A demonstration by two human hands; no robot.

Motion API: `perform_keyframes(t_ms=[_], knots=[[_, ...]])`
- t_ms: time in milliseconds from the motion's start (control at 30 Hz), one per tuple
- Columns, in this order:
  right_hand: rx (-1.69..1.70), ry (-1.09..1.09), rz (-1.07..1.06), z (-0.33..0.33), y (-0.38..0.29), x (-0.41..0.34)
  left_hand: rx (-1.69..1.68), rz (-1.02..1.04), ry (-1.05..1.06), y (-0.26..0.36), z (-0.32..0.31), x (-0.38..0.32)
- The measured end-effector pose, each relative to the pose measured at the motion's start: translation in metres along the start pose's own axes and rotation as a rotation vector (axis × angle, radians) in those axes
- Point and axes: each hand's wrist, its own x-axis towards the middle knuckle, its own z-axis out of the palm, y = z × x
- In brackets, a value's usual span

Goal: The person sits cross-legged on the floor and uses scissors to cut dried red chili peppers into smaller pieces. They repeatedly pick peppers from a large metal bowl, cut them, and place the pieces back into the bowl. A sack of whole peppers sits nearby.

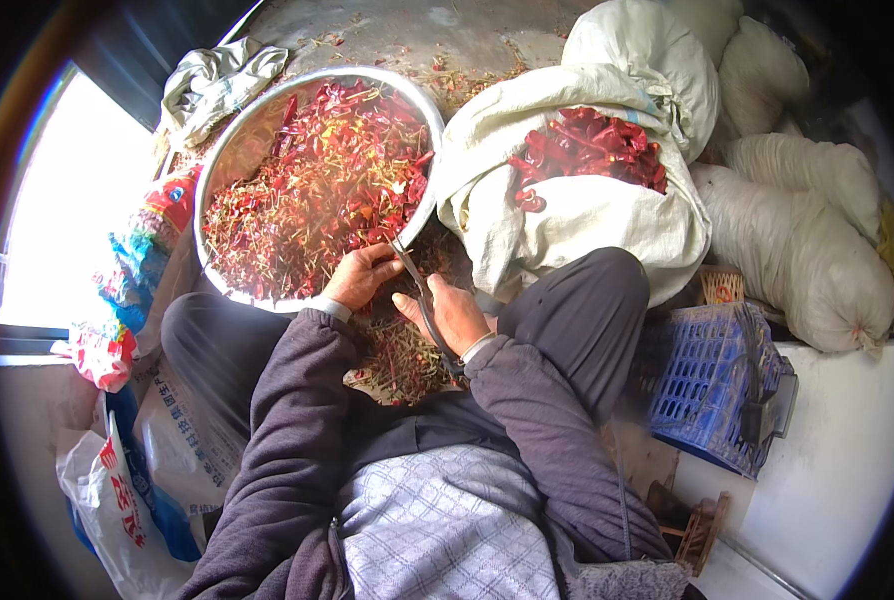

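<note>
My right hand [450, 315] is closed around a pair of dark metal scissors [420, 279], whose blades point up and left to the near rim of a large metal basin [435, 124]. Close to the blade tips, my left hand [363, 275] has its thumb and fingertips together; whether a small piece is between them cannot be told. Dried red chillies [334, 120] and many cut stems [252, 217] fill the basin. Right of it, a white woven sack [589, 217] stands with its mouth wide, showing more dried red chillies [597, 146]. Stem scraps [405, 360] lie between my legs.
Several stuffed white sacks [792, 240] are piled at the right, above a blue plastic crate [706, 382]. A crumpled woven sack [218, 82] lies beyond the basin at the left. Printed plastic bags [120, 495] stand at my left. Scraps are scattered over the floor [447, 30] ahead.
</note>
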Motion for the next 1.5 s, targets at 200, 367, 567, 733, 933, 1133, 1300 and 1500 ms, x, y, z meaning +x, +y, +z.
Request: perform_keyframes(t_ms=[200,367,567,733,933,1133,1300,1500], knots=[[-0.054,0.014,-0.067,0.002,0.008,-0.001,-0.095,-0.031,0.006,-0.018,-0.005,0.005],[0.132,0.014,0.008,0.012,0.011,-0.003,-0.104,-0.08,0.065,-0.02,-0.007,0.006],[0.237,-0.012,0.187,0.019,0.009,-0.011,-0.294,-0.048,0.131,-0.009,-0.005,0.004],[0.177,0.083,0.071,0.017,0.012,-0.008,-0.255,-0.153,0.096,-0.006,-0.002,0.003],[0.052,0.109,-0.005,0.014,0.014,-0.004,-0.228,-0.094,0.018,-0.012,-0.005,0.004],[-0.044,0.079,0.0,0.01,0.012,-0.005,-0.309,-0.102,0.0,-0.01,-0.007,0.002],[-0.022,0.012,0.007,0.006,0.011,-0.005,-0.335,-0.146,-0.012,-0.004,-0.009,0.0],[-0.026,0.003,-0.006,0.013,0.015,-0.007,-0.302,-0.211,-0.069,-0.016,-0.013,0.001]])
